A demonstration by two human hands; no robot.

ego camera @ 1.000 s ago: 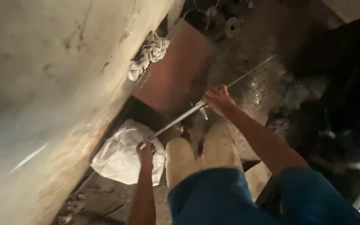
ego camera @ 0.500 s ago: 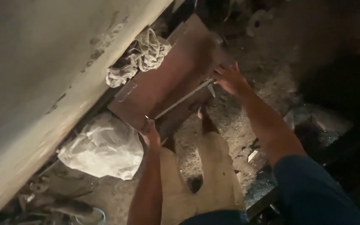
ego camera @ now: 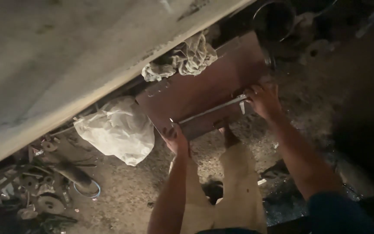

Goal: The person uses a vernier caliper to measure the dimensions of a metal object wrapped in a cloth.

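1. Nearest, at six o'clock, the person's pale trousers [ego camera: 234, 190] and both forearms ran up toward the work; a foot stood just below the plate's near edge, so a slipping plate could have dropped onto it.
2. Just beyond, the left hand [ego camera: 175, 138] was closed around the near end of a slim metal caliper [ego camera: 213, 109], fingers curled at the plate's lower-left edge. A loose hold there could have let the tool skid off the edge and spoil the reading.
3. At about two o'clock from it, the right hand [ego camera: 262, 99] pinched the caliper's far end by its small jaw piece. Dim light made any scale hard to see, so a misread seemed likely.
4. Under the caliper lay the rusty brown metal plate [ego camera: 195, 93], flat, rectangular and tilted, resting on the gritty floor [ego camera: 126, 190].
5. Farther, at eleven o'clock, a crumpled grey rag [ego camera: 182, 58] touched the plate's far edge; a white plastic bag [ego camera: 115, 130] lay at nine o'clock, beside the pale wall [ego camera: 66, 56].
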